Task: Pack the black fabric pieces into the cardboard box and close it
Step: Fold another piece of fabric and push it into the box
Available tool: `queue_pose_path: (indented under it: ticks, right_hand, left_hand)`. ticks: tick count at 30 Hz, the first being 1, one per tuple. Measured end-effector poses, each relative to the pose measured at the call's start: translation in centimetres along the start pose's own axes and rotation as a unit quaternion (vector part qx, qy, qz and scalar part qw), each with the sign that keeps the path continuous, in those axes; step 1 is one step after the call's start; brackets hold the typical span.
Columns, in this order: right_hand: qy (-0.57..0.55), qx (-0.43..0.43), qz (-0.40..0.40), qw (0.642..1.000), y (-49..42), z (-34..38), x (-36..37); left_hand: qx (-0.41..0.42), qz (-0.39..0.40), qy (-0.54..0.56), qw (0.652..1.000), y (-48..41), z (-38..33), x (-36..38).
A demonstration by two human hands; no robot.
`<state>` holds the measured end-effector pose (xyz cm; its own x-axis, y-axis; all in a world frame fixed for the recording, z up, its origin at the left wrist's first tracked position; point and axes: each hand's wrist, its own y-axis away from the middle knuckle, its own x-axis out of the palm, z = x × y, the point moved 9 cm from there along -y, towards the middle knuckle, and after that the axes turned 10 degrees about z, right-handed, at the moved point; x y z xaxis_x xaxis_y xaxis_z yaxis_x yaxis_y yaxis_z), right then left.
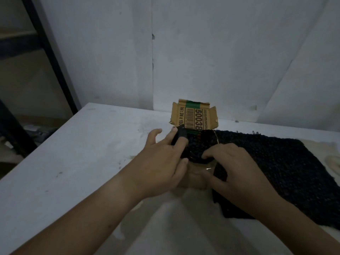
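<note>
A small cardboard box (195, 179) sits mid-table with its printed lid flap (194, 115) standing upright behind it. A bundle of black fabric (197, 144) fills the box's open top. My left hand (165, 161) rests on the bundle's left side, fingers spread over the fabric and thumb near the box's front wall. On the bundle's right, my right hand (235, 166) presses down, fingers curled over the fabric edge. A larger black knitted piece (276, 168) lies flat on the table to the right, touching the box.
The white table (82, 153) runs off to the left, its edge dropping toward a dark shelf frame (46, 52). A pale wall (202, 52) stands close behind the box. A light cloth scrap (333, 162) lies at the far right.
</note>
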<state>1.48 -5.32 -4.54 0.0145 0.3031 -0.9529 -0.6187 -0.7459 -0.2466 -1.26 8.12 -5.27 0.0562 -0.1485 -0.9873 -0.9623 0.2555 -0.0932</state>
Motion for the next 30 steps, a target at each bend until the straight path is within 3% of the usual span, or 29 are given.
queue_pose_path:
  ticks: [7,13,19,22,25,27,30]
  right_hand:
    - [0.012,0.024,0.069,0.997,-1.1,0.4,0.5]
    - [0.073,0.039,0.099,0.992,-1.2,-0.3,0.8]
    - [0.115,0.059,0.167,0.977,-2.4,-0.4,2.6]
    - [0.07,0.044,0.167,0.982,-2.1,-0.8,2.0]
    - [-0.006,0.058,0.103,0.993,-1.8,-2.2,-0.4]
    - [0.041,0.068,0.088,0.993,-2.0,-3.0,-1.3]
    - [0.12,0.072,0.137,0.981,-2.4,-3.1,-0.8]
  left_hand:
    - [0.033,0.018,0.047,0.998,0.9,0.8,1.2]
    - [-0.007,-0.045,0.045,0.998,0.5,1.1,1.0]
    - [-0.039,0.021,0.049,0.998,-0.4,1.4,1.9]
    - [-0.023,0.001,0.057,0.998,0.0,1.4,1.4]
    - [-0.007,-0.04,0.072,0.997,0.2,1.7,0.2]
    - [-0.005,-0.027,0.053,0.998,-0.3,1.7,0.1]
    - [-0.025,-0.029,0.038,0.999,-1.1,2.1,-0.1]
